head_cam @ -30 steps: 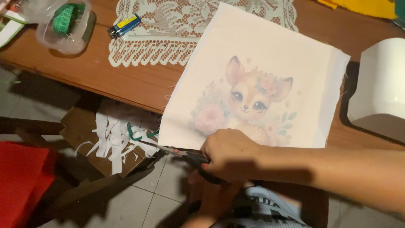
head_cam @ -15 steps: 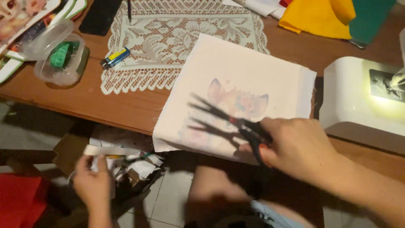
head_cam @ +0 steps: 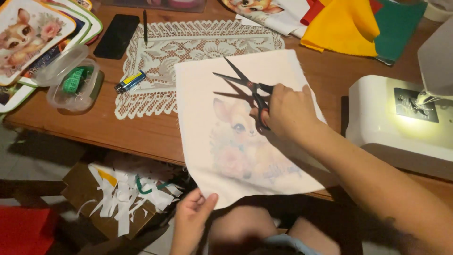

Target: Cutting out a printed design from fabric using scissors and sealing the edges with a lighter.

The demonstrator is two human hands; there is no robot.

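A white fabric square printed with a cartoon fawn lies on the wooden table, its near edge hanging over the table's front. My left hand pinches the fabric's near left corner from below the table edge. My right hand holds black scissors over the fabric's far half, blades open and pointing away to the upper left.
A lace doily lies under the fabric's far edge, with a lighter on it. A plastic box holding a green tape, a dark phone, printed boards and coloured felt surround it. A white sewing machine stands right. A cardboard box of scraps sits on the floor.
My right hand lifted the scissors from the fabric's near edge up over the fabric. My left hand rose from the scrap box and took the fabric's near corner.
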